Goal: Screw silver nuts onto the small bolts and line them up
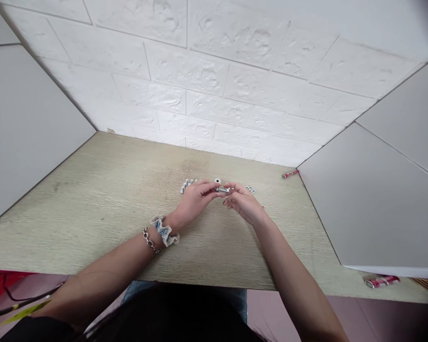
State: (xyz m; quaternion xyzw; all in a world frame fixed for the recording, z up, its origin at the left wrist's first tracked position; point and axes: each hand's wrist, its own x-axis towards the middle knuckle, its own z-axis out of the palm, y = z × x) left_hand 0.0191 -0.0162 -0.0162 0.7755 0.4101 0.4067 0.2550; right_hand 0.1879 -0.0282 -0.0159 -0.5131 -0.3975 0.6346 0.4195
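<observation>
Well, a white brick-textured wall [199, 80] closes off the far side of the tabletop [92, 223], with a grey panel [32, 128] standing on the left and another [374, 199] on the right. Toward the far right corner lies a red tube [290, 174], and a similar red-and-silver tube [381, 281] sits by the near right edge.

Both forearms reach in from the near edge and angle inward, so the hands meet above the middle of the tabletop. The left wrist wears a blue-and-white scrunchie [165, 231] with a chain bracelet [150, 241] just behind it.

The left hand [196, 199] and right hand [243, 203] are mostly closed, curled into light fingertip pinches on either end of a short metal bolt [221, 190], which is held just above the tabletop at the center. It probably feels stiff, smooth, and fairly heavy for its size, so the bare shank could slip. The threads or head would likely offer the surest fingertip hold.

Just beyond it is a small white ring [217, 181], likely light, though whether it touches the bolt is hard to tell. Behind the hands are a row of small metal parts [188, 186] on the left and a smaller cluster of metal parts [249, 189] on the right.
</observation>
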